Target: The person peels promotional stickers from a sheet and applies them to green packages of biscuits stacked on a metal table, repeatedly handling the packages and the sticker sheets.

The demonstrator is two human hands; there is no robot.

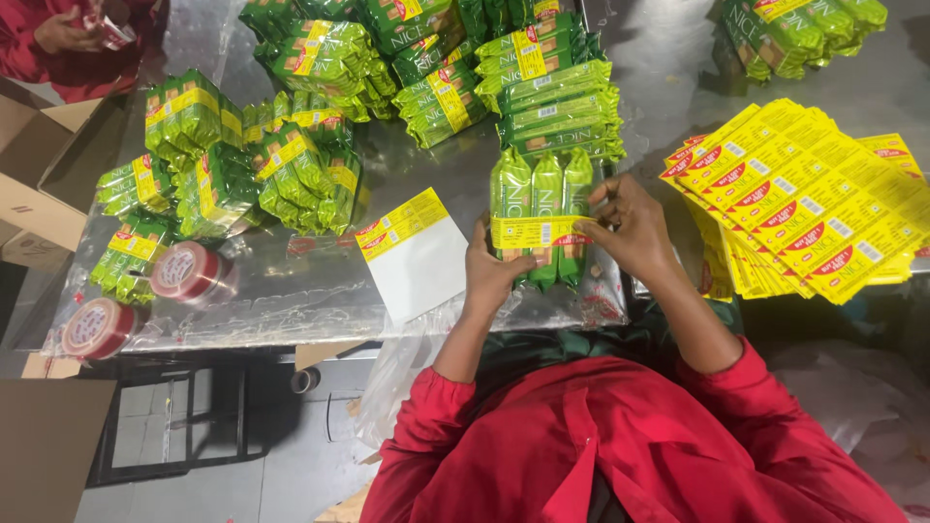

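While left hand (pixel 494 266) grips green packet bundle (pixel 539 208) from below-left, right hand (pixel 630 228) pinches yellow band (pixel 528 230) at right; packets' long axis points away from body.

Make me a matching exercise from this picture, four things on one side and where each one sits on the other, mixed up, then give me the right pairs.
Things:
1. bundle of green packets
2. stack of yellow sleeves
3. tape rolls
4. cardboard box

Places:
A. at the table's left end, beside green packs
B. between the left hand and right hand
C. off the table's left edge
D. fanned out to the right of the hands

Pairs: 1-B, 2-D, 3-A, 4-C
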